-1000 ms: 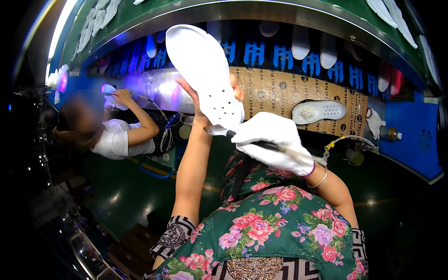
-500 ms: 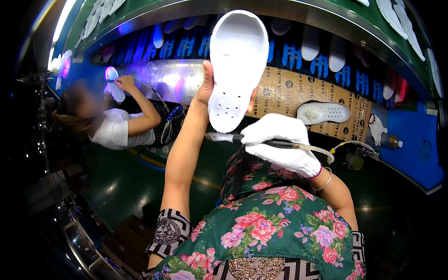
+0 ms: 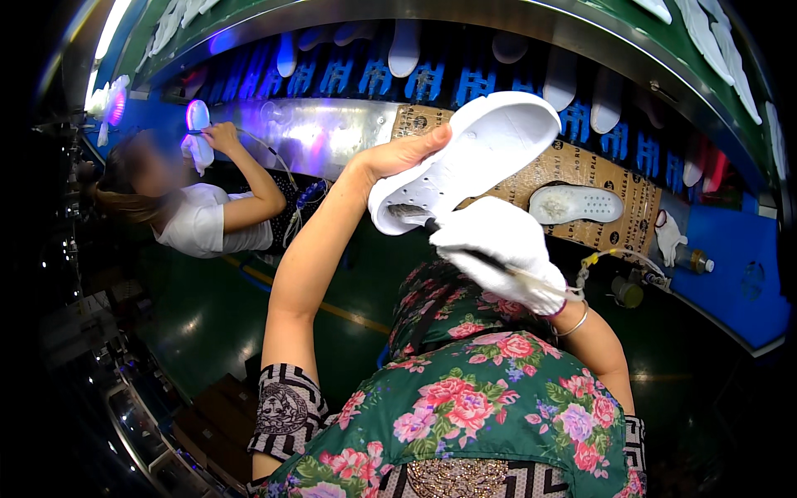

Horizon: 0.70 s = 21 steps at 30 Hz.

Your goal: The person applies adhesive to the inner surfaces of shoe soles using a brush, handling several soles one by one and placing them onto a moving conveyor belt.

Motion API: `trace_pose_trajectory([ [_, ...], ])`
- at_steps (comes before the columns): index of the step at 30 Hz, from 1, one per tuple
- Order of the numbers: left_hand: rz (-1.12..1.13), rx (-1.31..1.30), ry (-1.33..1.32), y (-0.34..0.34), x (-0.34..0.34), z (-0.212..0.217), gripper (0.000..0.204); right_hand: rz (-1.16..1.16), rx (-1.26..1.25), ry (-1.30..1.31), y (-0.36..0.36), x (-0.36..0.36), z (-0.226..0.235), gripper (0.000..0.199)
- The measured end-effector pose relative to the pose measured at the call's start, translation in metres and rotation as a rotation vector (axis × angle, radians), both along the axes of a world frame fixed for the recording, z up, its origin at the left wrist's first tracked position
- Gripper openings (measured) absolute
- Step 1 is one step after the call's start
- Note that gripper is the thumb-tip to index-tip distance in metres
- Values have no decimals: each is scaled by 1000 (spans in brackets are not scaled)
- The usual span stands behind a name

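My left hand (image 3: 398, 153) holds a white shoe sole (image 3: 473, 158) up in front of me, its long side tilted to the right. My right hand (image 3: 502, 249), in a white glove, grips a thin brush (image 3: 419, 217) whose bristled tip touches the lower end of the sole. A thin tube (image 3: 614, 253) runs from the brush handle off to the right.
Another white sole (image 3: 575, 202) lies on a brown board (image 3: 581, 170) on the curved conveyor, with rows of soles (image 3: 404, 46) on blue holders behind. A small bottle (image 3: 693, 261) stands at the right. A co-worker (image 3: 203, 216) at the left brushes a sole under violet light.
My left hand has turned the sole from upright to lying tilted toward the right. The gloved right hand has stayed at the sole's lower end with the brush.
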<state>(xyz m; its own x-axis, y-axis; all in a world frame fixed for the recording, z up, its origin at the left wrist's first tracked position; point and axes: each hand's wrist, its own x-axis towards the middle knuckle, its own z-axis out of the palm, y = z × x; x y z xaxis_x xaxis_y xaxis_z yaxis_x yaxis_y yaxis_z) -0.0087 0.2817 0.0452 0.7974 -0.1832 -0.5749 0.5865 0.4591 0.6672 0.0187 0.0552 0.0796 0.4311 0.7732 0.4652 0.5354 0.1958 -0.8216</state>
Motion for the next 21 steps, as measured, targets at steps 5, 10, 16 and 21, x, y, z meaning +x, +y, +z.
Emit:
trace_pose_trajectory([
  [5, -269, 100, 125, 14, 13, -4, 77, 92, -3, 151, 2, 1, -6, 20],
  [10, -163, 83, 82, 14, 15, -12, 80, 31, -85, 80, 5, 16, -6, 17],
  [16, 511, -648, -54, -6, 1, -29, 86, -108, -74, 882, -3, 14, 6, 13],
  [21, 267, -385, -485, -33, -34, -75, 69, -375, -45, 469, 0, 24, 4, 15],
])
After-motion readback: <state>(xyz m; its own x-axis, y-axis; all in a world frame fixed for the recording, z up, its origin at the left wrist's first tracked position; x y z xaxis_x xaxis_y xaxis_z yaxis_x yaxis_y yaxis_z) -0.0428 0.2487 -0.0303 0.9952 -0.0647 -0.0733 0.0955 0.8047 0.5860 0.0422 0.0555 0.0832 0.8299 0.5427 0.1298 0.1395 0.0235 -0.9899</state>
